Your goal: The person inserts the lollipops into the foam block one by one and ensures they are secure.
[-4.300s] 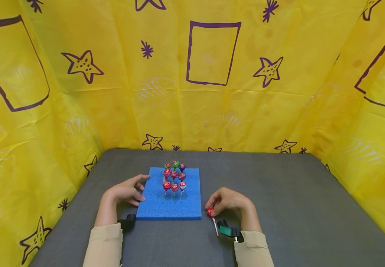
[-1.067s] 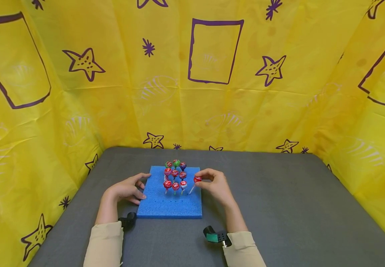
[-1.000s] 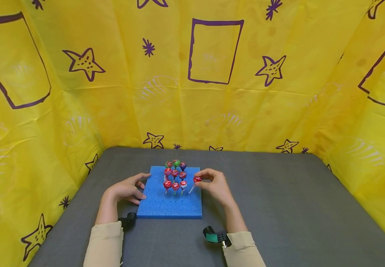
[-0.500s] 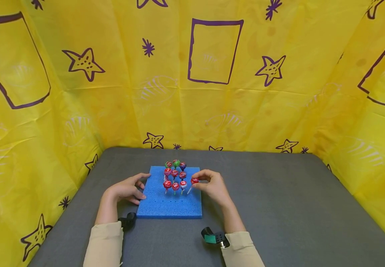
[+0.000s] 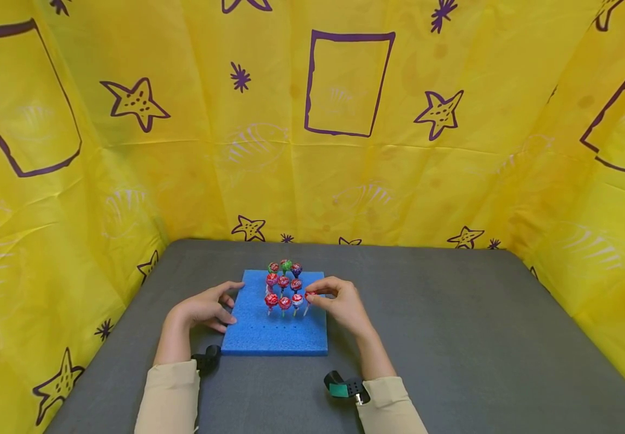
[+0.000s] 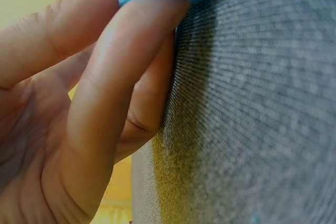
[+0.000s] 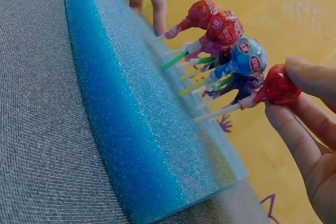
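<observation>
A blue foam board point(image 5: 274, 343) lies on the dark table, several wrapped lollipops point(image 5: 284, 282) upright in it in rows. My right hand point(image 5: 343, 306) pinches the head of a red-wrapped lollipop point(image 7: 281, 85) between thumb and fingers. Its white stick stands upright with the lower end at the board's surface, at the right end of the nearest row, beside a blue-and-white lollipop point(image 7: 248, 57). My left hand point(image 5: 204, 308) rests against the board's left edge, fingers spread. In the left wrist view the thumb point(image 6: 121, 51) touches the foam's side.
A line of small holes point(image 5: 276, 327) runs across the foam in front of the lollipops. The grey table point(image 5: 453, 337) extends around the board, and a yellow cloth point(image 5: 345, 181) with drawn stars hangs behind and at both sides.
My right hand picked the red lollipop up from the table right of the board and brought it over the foam. Its stick has gone from leaning to nearly upright. My left hand stayed put.
</observation>
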A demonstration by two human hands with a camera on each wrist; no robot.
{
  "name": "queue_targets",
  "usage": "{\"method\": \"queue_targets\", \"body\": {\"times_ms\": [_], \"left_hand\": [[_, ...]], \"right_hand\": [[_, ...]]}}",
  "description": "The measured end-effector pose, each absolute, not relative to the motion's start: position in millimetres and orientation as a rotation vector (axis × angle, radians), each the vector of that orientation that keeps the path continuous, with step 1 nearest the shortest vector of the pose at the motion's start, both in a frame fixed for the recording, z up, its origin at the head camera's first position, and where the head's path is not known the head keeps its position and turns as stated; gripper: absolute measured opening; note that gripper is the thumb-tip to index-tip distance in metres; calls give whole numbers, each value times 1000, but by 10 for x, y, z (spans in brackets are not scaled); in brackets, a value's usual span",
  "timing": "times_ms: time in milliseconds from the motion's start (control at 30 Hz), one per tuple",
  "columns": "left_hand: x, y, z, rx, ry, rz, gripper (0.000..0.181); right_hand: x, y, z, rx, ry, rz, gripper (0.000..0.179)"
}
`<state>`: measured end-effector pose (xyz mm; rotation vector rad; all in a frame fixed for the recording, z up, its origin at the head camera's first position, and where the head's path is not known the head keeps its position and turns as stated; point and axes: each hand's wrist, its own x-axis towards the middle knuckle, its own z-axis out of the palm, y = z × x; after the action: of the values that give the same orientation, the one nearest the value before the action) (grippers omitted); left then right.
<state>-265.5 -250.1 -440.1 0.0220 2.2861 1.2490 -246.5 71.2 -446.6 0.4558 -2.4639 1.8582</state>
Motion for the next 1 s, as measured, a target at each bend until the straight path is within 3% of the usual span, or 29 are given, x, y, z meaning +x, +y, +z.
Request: {"method": "queue_targets", "body": {"times_ms": [1000], "left_hand": [[-2649, -2513, -4396, 64, 2276, 1252, 89]], "right_hand": [[-2487, 685, -4520, 507, -2477, 1911, 29]]}}
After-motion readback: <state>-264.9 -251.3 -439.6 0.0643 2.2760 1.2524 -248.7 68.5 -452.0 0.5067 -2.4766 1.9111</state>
